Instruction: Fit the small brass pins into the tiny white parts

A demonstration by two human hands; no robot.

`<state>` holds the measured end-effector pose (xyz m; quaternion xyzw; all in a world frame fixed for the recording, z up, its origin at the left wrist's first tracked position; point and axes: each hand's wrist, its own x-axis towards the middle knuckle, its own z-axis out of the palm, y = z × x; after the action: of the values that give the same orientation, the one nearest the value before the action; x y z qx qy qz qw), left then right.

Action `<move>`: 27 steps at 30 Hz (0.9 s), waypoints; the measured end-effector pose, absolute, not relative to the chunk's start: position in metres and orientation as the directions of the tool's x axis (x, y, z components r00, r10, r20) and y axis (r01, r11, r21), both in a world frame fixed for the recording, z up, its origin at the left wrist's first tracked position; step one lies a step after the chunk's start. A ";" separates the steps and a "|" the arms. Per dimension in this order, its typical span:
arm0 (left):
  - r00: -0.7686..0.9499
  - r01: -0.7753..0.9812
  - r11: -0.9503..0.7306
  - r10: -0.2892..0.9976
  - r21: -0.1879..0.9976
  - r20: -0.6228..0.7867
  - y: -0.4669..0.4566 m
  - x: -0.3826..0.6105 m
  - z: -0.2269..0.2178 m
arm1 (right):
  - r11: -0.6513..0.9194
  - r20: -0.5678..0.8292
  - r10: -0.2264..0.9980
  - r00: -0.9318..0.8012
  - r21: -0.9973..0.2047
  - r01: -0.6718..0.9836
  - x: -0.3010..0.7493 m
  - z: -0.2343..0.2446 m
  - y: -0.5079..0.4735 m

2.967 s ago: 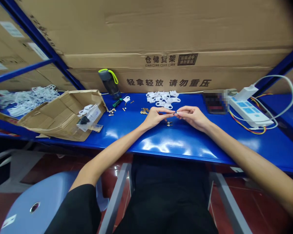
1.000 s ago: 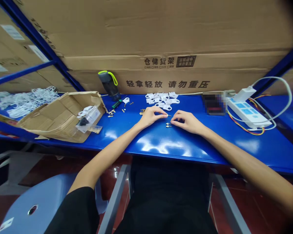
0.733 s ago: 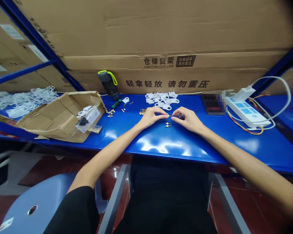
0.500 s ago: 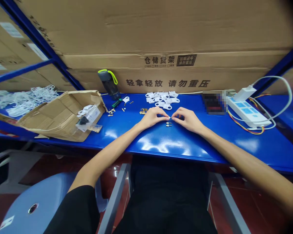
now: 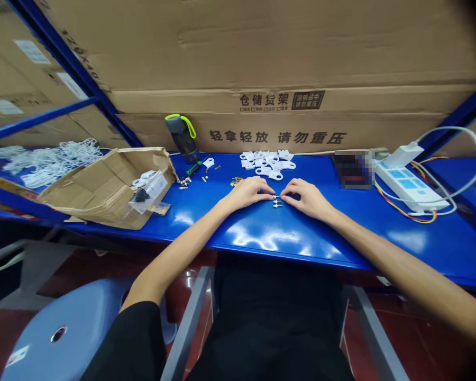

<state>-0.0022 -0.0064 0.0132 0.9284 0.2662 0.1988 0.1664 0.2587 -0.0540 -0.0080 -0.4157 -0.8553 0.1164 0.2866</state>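
Note:
My left hand [image 5: 248,193] and my right hand [image 5: 307,200] lie low on the blue workbench [image 5: 222,222], fingertips almost meeting. Between them is a tiny metal pin [image 5: 276,197]. I cannot tell whether either hand grips it. Just below, two small brass pins [image 5: 277,203] lie side by side. A little heap of brass parts [image 5: 236,181] sits beyond my left hand. Farther back lies a group of white plastic pieces [image 5: 267,164], out of reach of my fingers.
To the left stand an open cardboard box [image 5: 107,188] and a tangle of white loops [image 5: 51,165]. Brass bits [image 5: 185,182], a green-handled screwdriver [image 5: 193,168] and a dark bottle [image 5: 181,137] lie behind. To the right are a blurred device [image 5: 353,169] and a power strip [image 5: 408,185].
Both hands have dropped nearer the bench, and the pin between them now sits lower, close to the two brass pins. My view has shifted slightly.

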 end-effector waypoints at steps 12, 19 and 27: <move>0.642 0.616 -0.745 0.663 0.256 0.385 -0.002 -0.009 0.011 | 0.520 0.416 0.824 -0.385 -0.286 0.805 0.278 0.006 -0.052; 0.588 0.727 -0.661 0.739 0.187 0.329 -0.004 -0.009 -0.006 | 0.537 0.339 0.828 -0.446 -0.253 0.805 0.290 -0.016 -0.040; 0.598 0.747 -0.650 0.749 0.142 0.286 -0.005 -0.007 -0.003 | 0.501 0.275 0.857 -0.436 -0.252 0.828 0.286 -0.018 -0.040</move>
<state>-0.0070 -0.0049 -0.0033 0.8937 0.4184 0.1617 0.0038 0.2858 -0.0397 -0.0178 -0.4977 -0.8463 0.0396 0.1858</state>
